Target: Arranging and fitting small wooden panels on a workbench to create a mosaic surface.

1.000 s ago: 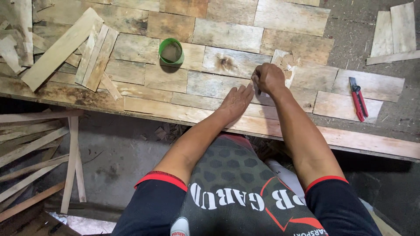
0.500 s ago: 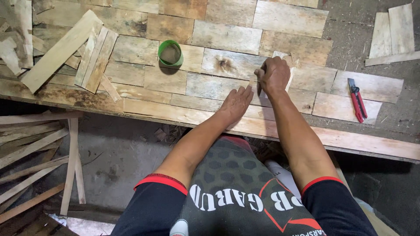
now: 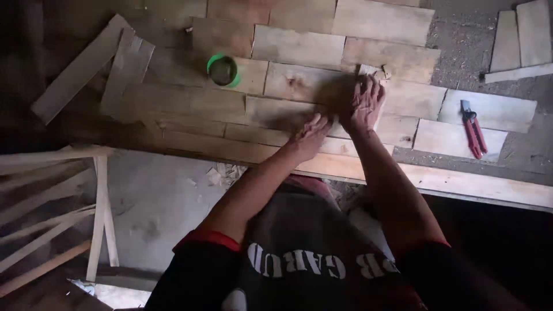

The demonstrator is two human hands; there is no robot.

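- The right hand (image 3: 364,103) curls tight on a small wood piece (image 3: 368,70) at the plank's (image 3: 299,83) right end.
- The left hand (image 3: 311,133) lies flat and spread, just nearer the body.
- The plank runs left to right on the worktop (image 3: 461,178).

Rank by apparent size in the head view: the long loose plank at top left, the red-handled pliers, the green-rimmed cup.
1. long loose plank, clearly largest.
2. red-handled pliers.
3. green-rimmed cup, smallest, though close to the pliers in apparent area.
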